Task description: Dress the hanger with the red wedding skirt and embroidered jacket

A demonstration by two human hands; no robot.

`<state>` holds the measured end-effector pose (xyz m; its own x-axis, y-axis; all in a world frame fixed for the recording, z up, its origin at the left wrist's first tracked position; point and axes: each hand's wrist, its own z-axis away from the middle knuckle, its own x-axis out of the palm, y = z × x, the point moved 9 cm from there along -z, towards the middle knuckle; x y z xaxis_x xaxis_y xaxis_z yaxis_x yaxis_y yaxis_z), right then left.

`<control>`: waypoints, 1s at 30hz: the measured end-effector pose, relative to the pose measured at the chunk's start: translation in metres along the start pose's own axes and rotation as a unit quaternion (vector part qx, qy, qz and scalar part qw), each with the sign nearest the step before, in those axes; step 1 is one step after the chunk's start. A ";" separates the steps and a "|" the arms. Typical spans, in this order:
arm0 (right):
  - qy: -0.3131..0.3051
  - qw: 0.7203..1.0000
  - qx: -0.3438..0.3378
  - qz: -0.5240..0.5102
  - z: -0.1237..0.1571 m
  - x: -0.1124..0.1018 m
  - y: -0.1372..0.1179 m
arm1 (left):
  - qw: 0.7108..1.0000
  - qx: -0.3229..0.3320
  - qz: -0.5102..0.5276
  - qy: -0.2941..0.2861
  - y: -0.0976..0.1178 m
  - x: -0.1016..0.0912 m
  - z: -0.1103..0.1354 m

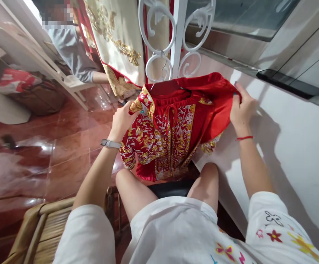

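In front of my knees a red embroidered jacket (148, 137) with gold and silver patterns hangs over a red pleated garment (145, 173). A hanger (162, 69) hooks onto the white scrolled metalwork above them. My left hand (123, 119) pinches the jacket near its gold-trimmed collar, on the left shoulder. On the other side my right hand (243, 108) grips the jacket's right front edge and holds it spread outward, so its plain red lining shows. Thin red ties (171, 110) lie at the neck of the inner garment.
White scrolled metalwork (180, 33) stands straight ahead, with a cream and gold garment (121, 36) behind it. Another person's sleeve (71, 51) is at upper left. A bamboo seat (48, 227) is at lower left, and a white wall (299, 154) is close on the right.
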<state>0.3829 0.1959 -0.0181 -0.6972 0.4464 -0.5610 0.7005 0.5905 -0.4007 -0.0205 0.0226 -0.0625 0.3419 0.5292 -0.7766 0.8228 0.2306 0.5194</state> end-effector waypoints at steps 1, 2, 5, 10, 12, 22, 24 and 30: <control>0.020 1.000 -0.009 0.001 0.012 -0.007 -0.010 | 1.000 -0.005 -0.012 0.003 0.001 0.000 0.002; 0.018 1.000 -0.014 0.005 0.029 -0.006 -0.020 | 1.000 -0.012 -0.026 0.005 0.001 0.001 0.003; -0.147 0.986 -0.065 0.051 0.090 0.043 -0.046 | 0.997 -0.035 -0.067 0.013 0.000 0.002 0.004; -0.196 0.978 -0.020 0.069 0.115 0.081 -0.062 | 0.994 -0.045 -0.094 0.030 0.005 0.002 0.004; -0.165 0.985 -0.018 0.041 0.108 0.078 -0.079 | 0.993 -0.051 -0.092 0.043 0.005 0.001 0.004; -0.201 0.978 0.044 -0.026 0.141 0.131 -0.064 | 0.979 -0.032 -0.064 0.189 0.008 0.016 0.035; -0.189 0.979 0.055 -0.052 0.140 0.134 -0.057 | 0.982 -0.007 -0.060 0.181 0.016 0.041 0.046; -0.251 0.957 0.045 -0.138 0.142 0.148 -0.049 | 0.989 -0.011 0.079 0.124 0.013 0.100 0.041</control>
<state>0.2669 0.1381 -0.1842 -0.7113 -0.1110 -0.6941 0.5269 0.5694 -0.6310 0.0432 0.0453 -0.1480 0.3417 0.7433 -0.5751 0.7566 0.1454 0.6375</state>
